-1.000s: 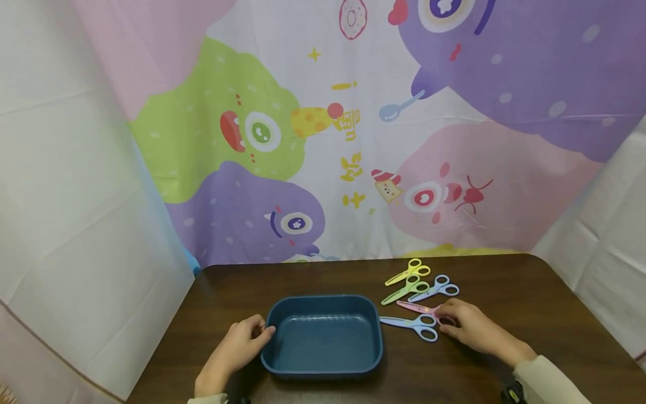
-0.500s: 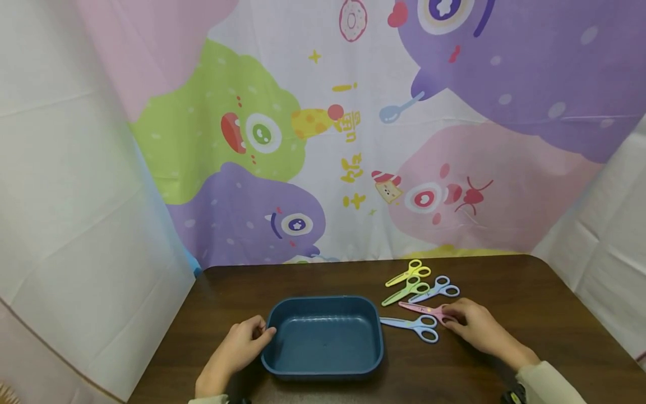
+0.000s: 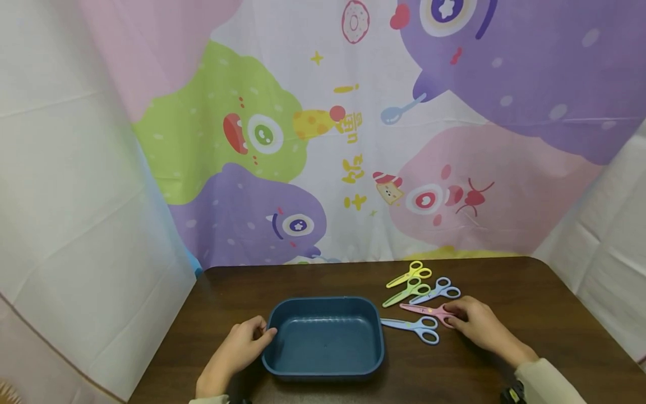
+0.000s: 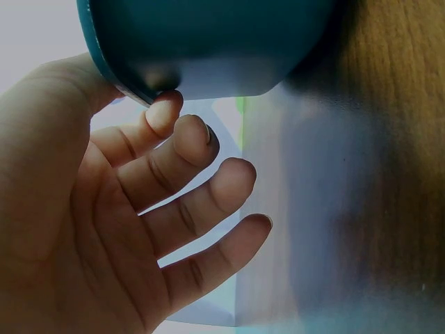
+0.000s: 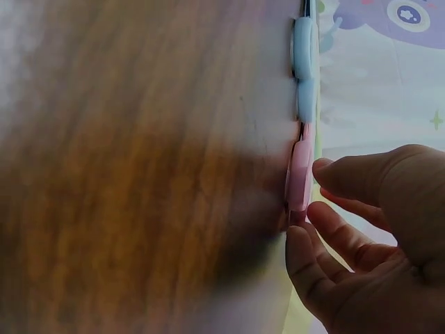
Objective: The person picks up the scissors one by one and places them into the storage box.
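Note:
In the head view, my left hand [image 3: 242, 347] holds the left rim of a dark teal plastic tray [image 3: 323, 372], its thumb over the inner wall. The left wrist view shows the index fingertip against the outside of the tray [image 4: 215, 42], while the other fingers spread loosely below. At the right, my right hand [image 3: 479, 325] pinches the handle end of pink scissors [image 3: 429, 310], which lie with blades pointing left. Seen from the right wrist, thumb and fingertips are right at the pink handle [image 5: 300, 174]. Blue scissors [image 3: 416, 326] lie just in front, their tip by the tray.
Behind the pink pair lie yellow scissors [image 3: 410, 275], green scissors [image 3: 407, 292] and a second blue pair of scissors [image 3: 438, 292], close together. All rest on a dark brown table [image 3: 242, 286]. A cartoon-printed curtain [image 3: 343, 224] hangs along its back edge.
My right hand has shifted slightly right, and the pink scissors have slid a little the same way, with more of their handle showing. The left hand and tray have stayed put.

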Demonstrator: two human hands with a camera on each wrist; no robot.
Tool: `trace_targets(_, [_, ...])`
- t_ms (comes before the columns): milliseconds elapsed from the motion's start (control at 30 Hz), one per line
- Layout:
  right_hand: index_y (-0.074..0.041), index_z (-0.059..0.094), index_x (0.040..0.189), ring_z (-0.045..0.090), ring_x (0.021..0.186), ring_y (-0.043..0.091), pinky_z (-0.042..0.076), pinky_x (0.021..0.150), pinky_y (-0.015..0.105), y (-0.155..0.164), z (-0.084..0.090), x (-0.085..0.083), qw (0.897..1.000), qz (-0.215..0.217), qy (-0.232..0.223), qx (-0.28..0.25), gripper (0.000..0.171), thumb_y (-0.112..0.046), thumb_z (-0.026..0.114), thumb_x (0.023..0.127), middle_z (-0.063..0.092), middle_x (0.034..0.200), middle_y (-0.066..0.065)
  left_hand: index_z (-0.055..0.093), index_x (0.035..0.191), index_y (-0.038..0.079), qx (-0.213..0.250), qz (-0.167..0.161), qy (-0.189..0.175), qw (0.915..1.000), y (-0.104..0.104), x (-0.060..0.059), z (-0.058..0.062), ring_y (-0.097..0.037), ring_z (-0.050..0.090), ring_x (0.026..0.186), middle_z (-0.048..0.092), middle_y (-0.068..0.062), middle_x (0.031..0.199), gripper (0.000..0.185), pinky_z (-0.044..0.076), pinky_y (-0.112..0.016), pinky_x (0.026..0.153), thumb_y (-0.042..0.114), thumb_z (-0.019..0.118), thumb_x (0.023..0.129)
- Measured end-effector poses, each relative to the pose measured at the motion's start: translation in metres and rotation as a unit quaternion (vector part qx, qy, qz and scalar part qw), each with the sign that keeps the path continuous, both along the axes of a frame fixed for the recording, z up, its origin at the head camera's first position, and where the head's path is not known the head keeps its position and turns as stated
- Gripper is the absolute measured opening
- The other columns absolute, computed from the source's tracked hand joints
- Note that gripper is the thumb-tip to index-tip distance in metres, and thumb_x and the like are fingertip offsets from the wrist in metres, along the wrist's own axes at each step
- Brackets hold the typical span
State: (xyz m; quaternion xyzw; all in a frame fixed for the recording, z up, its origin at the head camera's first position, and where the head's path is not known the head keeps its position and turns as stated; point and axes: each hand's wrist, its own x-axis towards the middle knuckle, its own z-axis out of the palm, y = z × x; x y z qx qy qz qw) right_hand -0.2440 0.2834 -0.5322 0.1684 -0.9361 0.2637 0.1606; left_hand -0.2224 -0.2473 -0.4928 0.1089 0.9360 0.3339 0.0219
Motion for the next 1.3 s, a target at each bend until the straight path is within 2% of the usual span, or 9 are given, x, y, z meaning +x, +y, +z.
trace_targets(100, [-0.007,0.077,0.098,0.066,0.082,0.018,0.052,0.073,0.034,0.000,-0.002,-0.002,1.000,0.004,0.002,-0.002,0.020,-0.004,0.085,0.080,0.069,0.090,0.000,0.054,0.084,0.015,0.000,-0.002,0.001,1.0000,-0.001,-0.001,-0.001,-0.006,0.039,0.052,0.042,0.006,0.061,0.027,0.036,-0.025,0.055,0.032,0.067,0.101])
trace_targets(367, [-0.005,0.078,0.098,0.067,0.083,0.018,0.053,0.074,0.034,0.000,-0.002,-0.008,1.000,0.004,-0.026,0.000,0.018,-0.005,0.084,0.081,0.071,0.090,0.001,0.054,0.085,0.015,0.003,-0.003,-0.003,1.0000,-0.002,-0.001,-0.002,-0.006,0.039,0.052,0.042,0.006,0.062,0.030,0.036,-0.025,0.055,0.037,0.067,0.101])
trace_targets(800, [-0.004,0.080,0.095,0.064,0.081,0.014,0.051,0.070,0.031,-0.002,0.001,-0.014,0.998,0.003,-0.059,0.007,0.016,-0.006,0.084,0.080,0.073,0.089,0.003,0.054,0.085,0.015,0.004,0.002,-0.004,1.0000,-0.001,-0.001,-0.001,-0.005,0.039,0.053,0.042,0.005,0.063,0.028,0.036,-0.024,0.057,0.034,0.066,0.102])
trace_targets(1033, [-0.001,0.078,0.094,0.067,0.087,0.022,0.052,0.076,0.038,-0.002,0.004,-0.014,0.997,0.019,-0.073,0.016,0.013,-0.004,0.082,0.082,0.074,0.092,0.006,0.054,0.085,0.014,0.009,0.005,-0.014,0.9998,-0.001,-0.001,-0.001,-0.007,0.040,0.053,0.043,0.004,0.063,0.028,0.036,-0.025,0.056,0.034,0.066,0.102])
trace_targets(1300, [-0.003,0.077,0.093,0.067,0.087,0.020,0.053,0.077,0.037,-0.001,0.003,-0.013,0.997,0.032,-0.073,0.019,0.010,-0.001,0.080,0.083,0.074,0.092,0.005,0.054,0.085,0.014,0.010,0.005,-0.012,0.9999,-0.001,-0.001,0.000,-0.007,0.040,0.053,0.043,0.004,0.063,0.028,0.036,-0.025,0.056,0.034,0.066,0.102])
